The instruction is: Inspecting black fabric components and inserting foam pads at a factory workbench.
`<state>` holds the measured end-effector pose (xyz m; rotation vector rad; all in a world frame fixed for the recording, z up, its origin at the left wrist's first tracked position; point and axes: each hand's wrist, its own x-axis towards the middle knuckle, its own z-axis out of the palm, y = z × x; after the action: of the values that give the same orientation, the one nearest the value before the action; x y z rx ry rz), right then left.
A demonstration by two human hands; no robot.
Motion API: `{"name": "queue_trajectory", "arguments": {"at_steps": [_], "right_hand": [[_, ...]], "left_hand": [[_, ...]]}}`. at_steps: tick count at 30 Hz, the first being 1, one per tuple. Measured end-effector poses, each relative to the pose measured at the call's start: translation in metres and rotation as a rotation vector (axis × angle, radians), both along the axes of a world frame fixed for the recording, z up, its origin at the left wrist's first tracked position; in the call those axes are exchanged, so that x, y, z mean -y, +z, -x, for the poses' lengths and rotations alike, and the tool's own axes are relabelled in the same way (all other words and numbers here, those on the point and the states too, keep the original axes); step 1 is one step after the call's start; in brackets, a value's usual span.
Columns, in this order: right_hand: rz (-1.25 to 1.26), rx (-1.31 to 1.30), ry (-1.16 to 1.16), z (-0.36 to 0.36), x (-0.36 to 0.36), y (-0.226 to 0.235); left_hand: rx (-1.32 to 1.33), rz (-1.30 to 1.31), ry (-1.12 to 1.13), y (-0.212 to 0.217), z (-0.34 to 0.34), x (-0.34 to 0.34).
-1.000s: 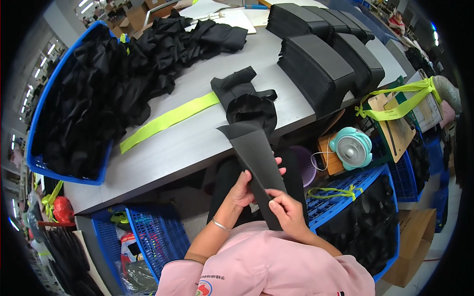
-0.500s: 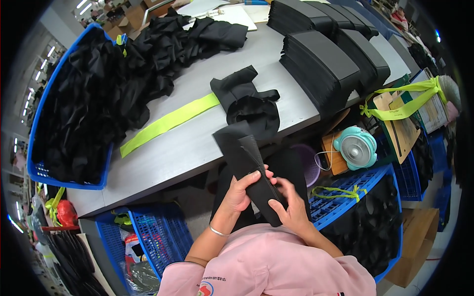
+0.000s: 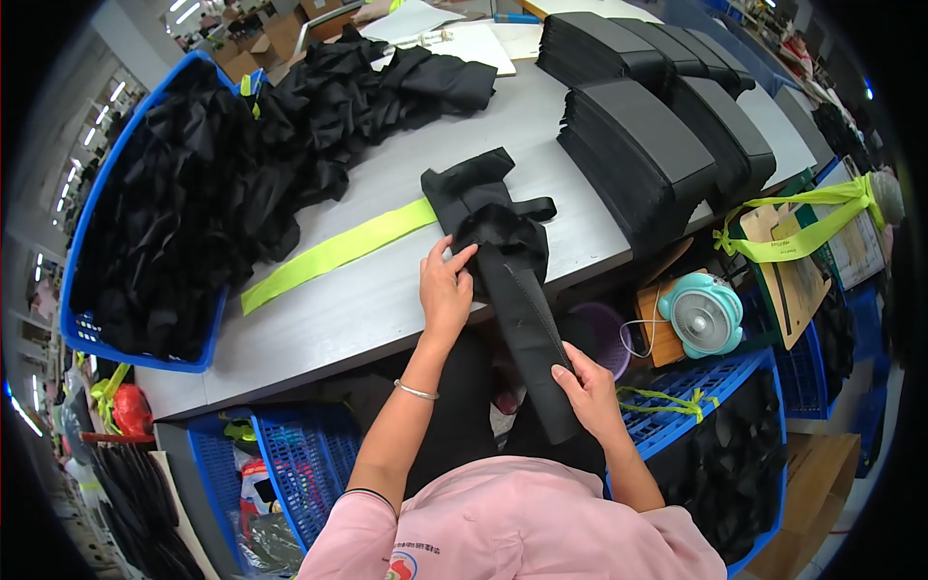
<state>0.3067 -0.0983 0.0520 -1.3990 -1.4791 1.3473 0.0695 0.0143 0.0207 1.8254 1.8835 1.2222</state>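
A long black fabric piece (image 3: 527, 333) with a stitched edge slants from the table's front edge down over my lap. My right hand (image 3: 588, 387) pinches its right side near the lower end, thumb on top. At its upper end my left hand (image 3: 447, 295) has its fingers apart, the fingertips near or touching the fabric's left edge; contact there is hard to make out. Just beyond lies a crumpled black fabric piece (image 3: 474, 188) with a small loop, on the grey table (image 3: 377, 280). A yellow-green strip (image 3: 338, 253) runs left from it.
At left a blue basket (image 3: 208, 324) overflows with black fabric. Stacks of black panels (image 3: 638, 145) stand at back right. A turquoise fan (image 3: 704, 314) sits right of my lap. Blue crates (image 3: 309, 464) flank me below, the right crate (image 3: 696, 382) holding black pieces.
My left hand has let go of the middle of the fabric piece and moved forward to its upper end. The piece has swung forward and lies more stretched out, with my right hand still on it.
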Motion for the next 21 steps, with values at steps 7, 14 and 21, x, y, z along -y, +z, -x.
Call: {"name": "queue_trajectory", "arguments": {"at_steps": [7,14,21], "right_hand": [[-0.136,0.129,0.046,0.013,-0.028,0.023],[-0.29,0.335,0.05,0.021,-0.019,0.02],[-0.364,0.412,-0.012,0.037,-0.023,0.01]], "left_hand": [[0.121,-0.18,-0.211,0.023,-0.036,0.009],[-0.163,-0.305,0.07,0.022,-0.011,0.009],[-0.011,-0.201,-0.219,0.011,-0.018,0.02]]}}
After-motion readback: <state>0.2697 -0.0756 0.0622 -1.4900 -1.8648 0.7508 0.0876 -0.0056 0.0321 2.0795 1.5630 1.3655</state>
